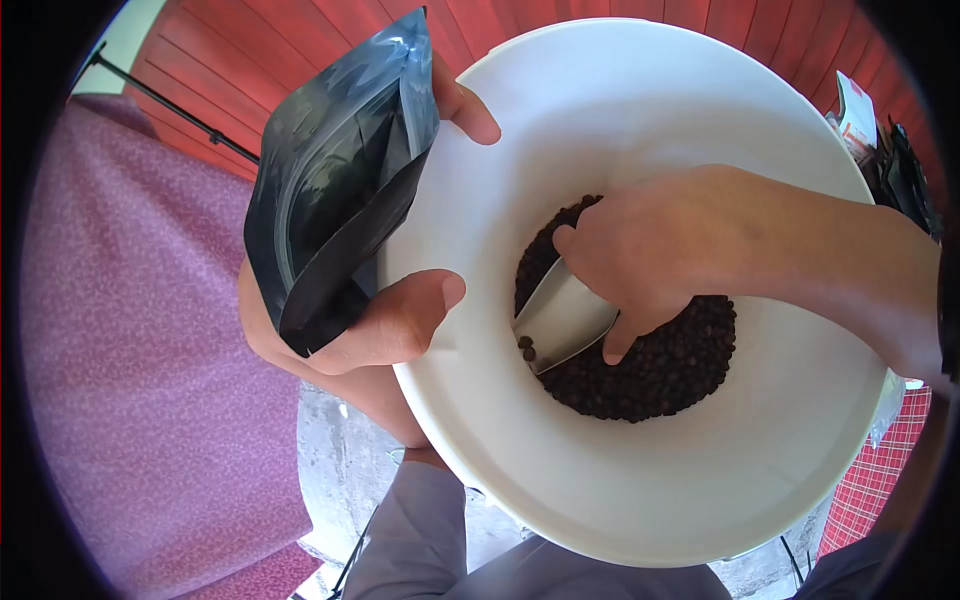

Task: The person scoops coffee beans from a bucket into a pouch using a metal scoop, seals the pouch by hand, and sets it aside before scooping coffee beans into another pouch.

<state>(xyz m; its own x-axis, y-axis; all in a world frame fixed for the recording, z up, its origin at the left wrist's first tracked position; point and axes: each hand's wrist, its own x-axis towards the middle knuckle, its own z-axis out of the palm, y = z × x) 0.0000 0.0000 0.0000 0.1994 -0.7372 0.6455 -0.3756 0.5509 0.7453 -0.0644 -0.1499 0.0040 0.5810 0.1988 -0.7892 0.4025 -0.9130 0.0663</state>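
A black stand-up pouch (330, 190) with its top gaping is held by my left hand (390, 325) at the left rim of a deep white bucket (480, 430). Thumb and fingers grip the pouch from its outer side; how much is inside it I cannot tell. Down in the bucket, my right hand (660, 240) is closed around a metal scoop (570, 315), its handle hidden under the palm. Dark coffee beans (660, 370) cover the bucket's bottom, and a few lie at the scoop's front edge.
A pink patterned cloth (150, 350) hangs along the left. Red boards (560, 10) form the background. Black packets (905, 175) and a white card (855, 115) are beyond the right rim. A red checked cloth (880, 470) lies at the lower right.
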